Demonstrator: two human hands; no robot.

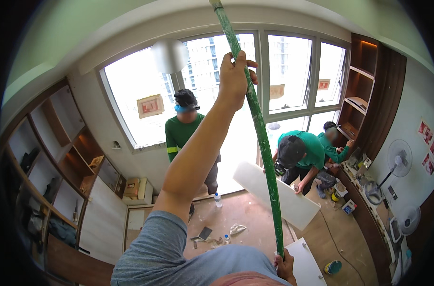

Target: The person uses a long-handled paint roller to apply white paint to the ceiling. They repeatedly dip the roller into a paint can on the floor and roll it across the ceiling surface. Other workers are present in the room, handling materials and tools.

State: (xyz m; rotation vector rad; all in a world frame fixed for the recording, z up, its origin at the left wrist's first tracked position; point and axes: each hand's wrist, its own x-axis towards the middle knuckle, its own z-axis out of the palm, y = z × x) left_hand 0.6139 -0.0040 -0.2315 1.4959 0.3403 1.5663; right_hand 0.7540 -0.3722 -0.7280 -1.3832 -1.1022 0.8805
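Observation:
A long green pole (261, 128), smeared with white paint, runs from the top edge down to the lower right, slightly tilted. High up, my left hand (236, 78) wraps round it, the arm stretched upward. Near its lower end my right hand (285, 266) grips it, close to my body. The pole's top end leaves the picture, so whatever it bears is hidden. Behind the pole, a co-worker in green (302, 150) bends over a white panel (279, 193), holding it with a hand.
Another person in green (179, 133) stands by the windows; a third (332, 140) crouches at the right shelves (362, 78). A bottle (218, 200) and scraps lie on the brown board (250, 209). Fans (398, 159), a cable (333, 238) and a paint can (333, 267) occupy the right side.

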